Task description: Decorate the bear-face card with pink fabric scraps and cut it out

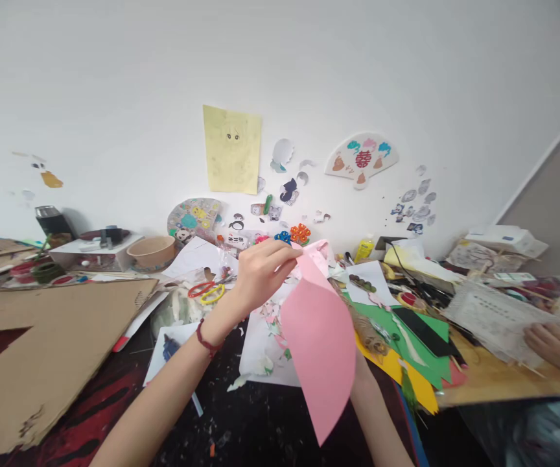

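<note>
Pink paper (319, 337) hangs above the worktop (245, 434), long axis near vertical, pointed tip downward. The left hand (263, 269) pinches its upper end; the right hand is hidden behind it, grip cannot be told. Beyond, a wall-mounted fan (361, 159) bears the red character "囍".
</note>
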The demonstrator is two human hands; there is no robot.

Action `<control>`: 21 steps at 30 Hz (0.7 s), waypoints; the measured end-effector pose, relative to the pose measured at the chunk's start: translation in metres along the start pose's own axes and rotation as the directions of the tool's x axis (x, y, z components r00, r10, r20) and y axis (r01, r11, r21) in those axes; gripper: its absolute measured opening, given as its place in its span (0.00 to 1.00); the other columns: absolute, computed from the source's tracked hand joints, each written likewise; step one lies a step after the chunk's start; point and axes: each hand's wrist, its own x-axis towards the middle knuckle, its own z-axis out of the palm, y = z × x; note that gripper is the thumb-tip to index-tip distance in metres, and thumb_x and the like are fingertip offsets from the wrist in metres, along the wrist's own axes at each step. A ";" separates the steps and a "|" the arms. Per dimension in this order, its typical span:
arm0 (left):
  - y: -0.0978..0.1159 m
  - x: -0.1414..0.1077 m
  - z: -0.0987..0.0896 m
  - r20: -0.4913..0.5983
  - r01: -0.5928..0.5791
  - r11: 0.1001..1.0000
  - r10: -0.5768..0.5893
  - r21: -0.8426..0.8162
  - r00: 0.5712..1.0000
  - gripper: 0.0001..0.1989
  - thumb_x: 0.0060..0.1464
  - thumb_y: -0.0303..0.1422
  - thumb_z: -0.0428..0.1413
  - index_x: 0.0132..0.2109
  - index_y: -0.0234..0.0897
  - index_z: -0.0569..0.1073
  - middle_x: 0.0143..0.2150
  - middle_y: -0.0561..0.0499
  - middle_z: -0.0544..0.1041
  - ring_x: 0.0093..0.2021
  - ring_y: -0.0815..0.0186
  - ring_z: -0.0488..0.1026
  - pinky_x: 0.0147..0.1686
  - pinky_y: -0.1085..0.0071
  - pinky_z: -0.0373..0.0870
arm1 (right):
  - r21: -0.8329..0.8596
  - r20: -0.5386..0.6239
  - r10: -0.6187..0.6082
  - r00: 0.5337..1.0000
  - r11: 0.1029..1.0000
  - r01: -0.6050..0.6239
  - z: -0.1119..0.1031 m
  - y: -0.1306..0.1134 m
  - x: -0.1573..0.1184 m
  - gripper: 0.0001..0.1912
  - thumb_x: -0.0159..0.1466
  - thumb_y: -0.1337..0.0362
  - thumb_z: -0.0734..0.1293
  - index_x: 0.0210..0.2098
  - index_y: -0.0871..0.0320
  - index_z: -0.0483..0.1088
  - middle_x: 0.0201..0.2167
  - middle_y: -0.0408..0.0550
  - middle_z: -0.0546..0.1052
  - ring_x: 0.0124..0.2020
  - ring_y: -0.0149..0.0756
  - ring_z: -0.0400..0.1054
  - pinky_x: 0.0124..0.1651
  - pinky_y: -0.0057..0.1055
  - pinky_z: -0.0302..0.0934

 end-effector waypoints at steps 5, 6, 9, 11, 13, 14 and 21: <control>0.010 0.005 -0.024 -0.026 0.046 0.989 -0.050 -0.139 0.998 0.09 0.63 0.31 0.53 0.42 0.38 0.79 0.38 0.44 0.83 0.38 0.63 0.79 0.38 0.66 0.73 | 0.438 0.212 0.207 0.955 0.853 -0.282 0.017 -0.001 -0.020 0.41 0.64 0.33 0.48 0.59 0.55 0.67 0.55 0.60 0.74 0.53 0.49 0.72 0.54 0.53 0.63; 0.009 0.003 -0.031 -0.021 0.058 0.986 -0.062 -0.154 0.998 0.09 0.63 0.31 0.54 0.42 0.38 0.80 0.38 0.43 0.83 0.39 0.62 0.79 0.39 0.66 0.74 | 0.525 0.227 0.240 0.944 0.786 -0.326 0.020 0.001 -0.025 0.39 0.63 0.32 0.53 0.58 0.53 0.68 0.57 0.59 0.73 0.53 0.48 0.72 0.56 0.51 0.62; 0.002 -0.012 -0.050 0.043 0.083 0.982 -0.076 -0.171 0.996 0.09 0.62 0.30 0.55 0.44 0.38 0.80 0.39 0.42 0.83 0.38 0.62 0.79 0.38 0.66 0.74 | 0.636 0.060 0.316 0.947 0.719 -0.281 0.021 0.003 -0.039 0.29 0.56 0.39 0.69 0.49 0.51 0.74 0.49 0.52 0.79 0.46 0.44 0.75 0.51 0.43 0.66; -0.003 -0.030 -0.063 0.103 0.103 0.977 -0.084 -0.188 0.991 0.10 0.62 0.31 0.55 0.46 0.39 0.80 0.40 0.42 0.83 0.40 0.62 0.80 0.39 0.66 0.74 | 0.595 -0.048 0.346 0.937 0.763 -0.251 0.016 0.001 -0.046 0.23 0.55 0.46 0.73 0.44 0.53 0.76 0.42 0.52 0.80 0.39 0.43 0.75 0.44 0.40 0.68; -0.004 -0.051 -0.074 0.152 0.180 0.963 -0.150 -0.203 0.977 0.09 0.61 0.33 0.56 0.45 0.41 0.81 0.40 0.44 0.83 0.41 0.62 0.80 0.41 0.66 0.75 | 0.487 -0.099 0.338 0.936 0.837 -0.250 0.009 -0.002 -0.051 0.19 0.57 0.51 0.74 0.42 0.57 0.77 0.34 0.51 0.80 0.31 0.39 0.73 0.36 0.36 0.67; -0.001 -0.062 -0.078 0.184 0.263 0.941 -0.226 -0.213 0.957 0.09 0.61 0.34 0.57 0.44 0.42 0.81 0.40 0.45 0.83 0.41 0.62 0.80 0.43 0.66 0.75 | 0.419 -0.128 0.320 0.939 0.875 -0.241 0.005 -0.003 -0.053 0.17 0.57 0.53 0.74 0.40 0.58 0.78 0.30 0.49 0.79 0.27 0.35 0.70 0.32 0.32 0.65; 0.054 -0.121 -0.088 0.588 0.946 0.130 -0.755 -0.298 0.290 0.28 0.65 0.52 0.41 0.62 0.45 0.70 0.58 0.45 0.75 0.59 0.56 0.71 0.56 0.61 0.70 | 0.048 -0.256 0.224 0.940 0.975 -0.219 -0.011 0.006 -0.064 0.17 0.56 0.53 0.75 0.35 0.61 0.78 0.26 0.47 0.76 0.23 0.33 0.63 0.27 0.30 0.60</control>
